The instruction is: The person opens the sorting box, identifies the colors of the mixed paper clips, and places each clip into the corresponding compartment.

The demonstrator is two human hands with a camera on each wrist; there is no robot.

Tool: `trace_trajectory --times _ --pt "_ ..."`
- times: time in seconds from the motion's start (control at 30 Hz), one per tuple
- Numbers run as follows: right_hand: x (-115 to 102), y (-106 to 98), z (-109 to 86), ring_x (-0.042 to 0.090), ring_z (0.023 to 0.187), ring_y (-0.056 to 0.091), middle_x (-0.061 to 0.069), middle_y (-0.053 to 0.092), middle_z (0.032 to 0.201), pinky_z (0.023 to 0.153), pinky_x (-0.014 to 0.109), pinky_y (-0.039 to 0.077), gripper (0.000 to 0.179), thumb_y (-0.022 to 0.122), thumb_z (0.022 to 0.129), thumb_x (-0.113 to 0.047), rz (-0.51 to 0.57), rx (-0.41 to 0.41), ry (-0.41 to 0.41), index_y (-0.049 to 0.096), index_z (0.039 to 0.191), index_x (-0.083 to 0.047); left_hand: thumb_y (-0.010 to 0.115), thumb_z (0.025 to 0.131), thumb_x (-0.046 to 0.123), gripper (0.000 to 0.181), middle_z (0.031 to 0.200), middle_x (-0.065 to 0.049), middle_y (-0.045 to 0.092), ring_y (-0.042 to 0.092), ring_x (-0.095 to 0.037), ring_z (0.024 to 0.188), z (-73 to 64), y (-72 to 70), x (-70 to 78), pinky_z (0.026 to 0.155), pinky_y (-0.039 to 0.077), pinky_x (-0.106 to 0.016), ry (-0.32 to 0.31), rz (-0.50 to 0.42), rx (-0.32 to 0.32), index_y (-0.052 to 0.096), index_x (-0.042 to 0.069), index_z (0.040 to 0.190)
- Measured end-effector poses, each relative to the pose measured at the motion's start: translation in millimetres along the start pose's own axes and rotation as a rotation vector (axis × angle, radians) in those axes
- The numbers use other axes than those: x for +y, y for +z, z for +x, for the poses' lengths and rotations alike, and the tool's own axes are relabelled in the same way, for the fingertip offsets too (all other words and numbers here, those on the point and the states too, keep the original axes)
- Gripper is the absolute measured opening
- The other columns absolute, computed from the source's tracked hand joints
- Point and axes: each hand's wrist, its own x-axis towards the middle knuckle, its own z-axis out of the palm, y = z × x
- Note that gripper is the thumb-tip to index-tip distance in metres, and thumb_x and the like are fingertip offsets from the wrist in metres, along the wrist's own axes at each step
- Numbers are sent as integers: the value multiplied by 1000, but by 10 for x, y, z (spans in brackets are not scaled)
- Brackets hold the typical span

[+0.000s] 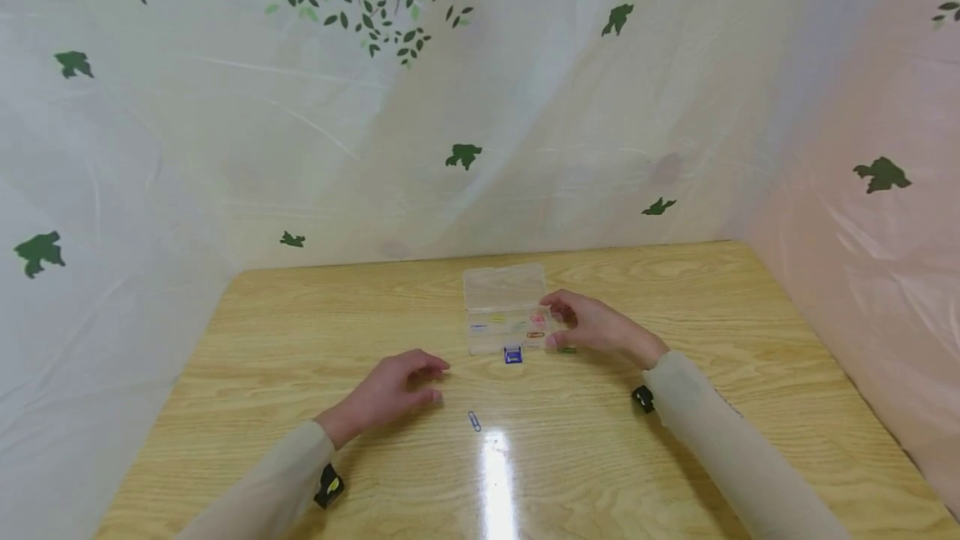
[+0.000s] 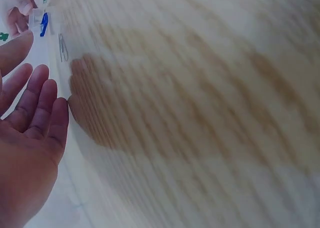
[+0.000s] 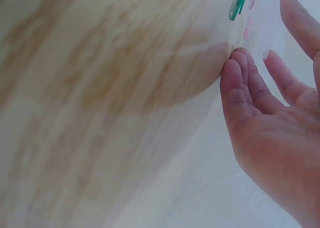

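A clear plastic box lies with its transparent lid raised at the back; several coloured paper clips are inside. My right hand is at the box's right side, thumb near the front corner and fingers bent loosely by the edge. A green paper clip lies just outside that side. At the box's front edge sits a small blue clip. My left hand hovers over the table left of the box, fingers loosely bent and holding nothing. Near it lies a blue paper clip.
The wood-grain table extends to a pale curtain with leaf and bird prints at the back and sides. A bright reflection shows on the tabletop near the front. Each wrist carries a small black device.
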Motion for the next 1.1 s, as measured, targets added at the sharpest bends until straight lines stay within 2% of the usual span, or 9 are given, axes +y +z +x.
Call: trace_trajectory --times 0.13,0.33,0.6,0.8,1.1 --pt "22 3 8 32 122 54 15 59 136 107 53 45 64 81 93 -27 -5 1 -4 53 145 -5 78 93 17 35 120 -2 71 66 -25 117 3 7 1 106 51 -46 0 27 -14 69 9 127" --pt "1 -3 -6 32 123 54 15 59 136 108 54 44 63 81 92 -26 2 3 4 53 145 -6 79 93 18 32 118 1 70 66 -23 115 11 -3 1 104 52 -46 -15 55 -31 71 10 123" --pt "-7 -3 -5 30 119 54 14 60 133 106 52 45 62 81 93 -24 9 1 4 53 144 -5 78 93 18 23 107 6 68 66 -15 102 17 12 -16 95 56 -37 -11 89 -80 74 11 115" --pt "-18 -4 -12 30 118 54 13 60 132 105 50 45 62 81 93 -24 17 -1 9 53 145 -5 78 93 15 16 103 7 67 64 -11 97 30 31 -36 90 57 -32 27 100 -81 76 12 109" --pt "-11 -1 -16 29 116 54 13 60 131 103 49 46 62 80 93 -24 12 0 0 53 145 -4 78 93 13 7 97 9 65 60 -5 89 62 30 -42 81 56 -27 25 107 -86 76 13 101"
